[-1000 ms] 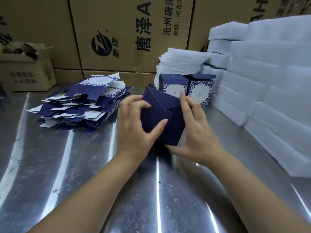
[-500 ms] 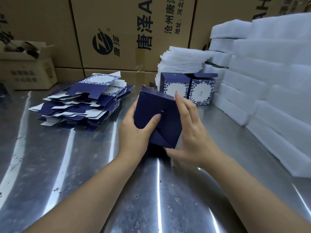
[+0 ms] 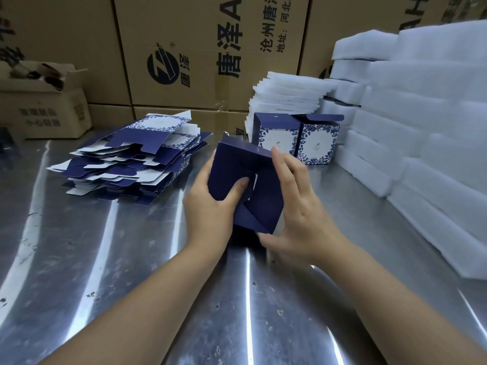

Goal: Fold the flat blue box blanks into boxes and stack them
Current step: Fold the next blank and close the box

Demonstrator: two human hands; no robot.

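A dark blue box (image 3: 263, 193) is held tilted above the metal table (image 3: 118, 259), its bottom flaps facing me. My left hand (image 3: 210, 204) grips its left side, with the thumb pressing a bottom flap inward. My right hand (image 3: 297, 209) holds the right side, fingers laid along the wall and thumb under the lower corner. A pile of flat blue-and-white blanks (image 3: 134, 159) lies to the left. Two folded boxes (image 3: 295, 138) stand side by side behind the held box.
White foam sheets are stacked along the right (image 3: 421, 133) and behind the folded boxes (image 3: 287, 96). Large brown cartons (image 3: 200, 48) form a wall at the back. A small open carton (image 3: 44, 106) sits at the far left.
The box has been turned so its bottom faces me more squarely. My left thumb has pushed further into the bottom flap, and my right fingers slid along the box's right wall.
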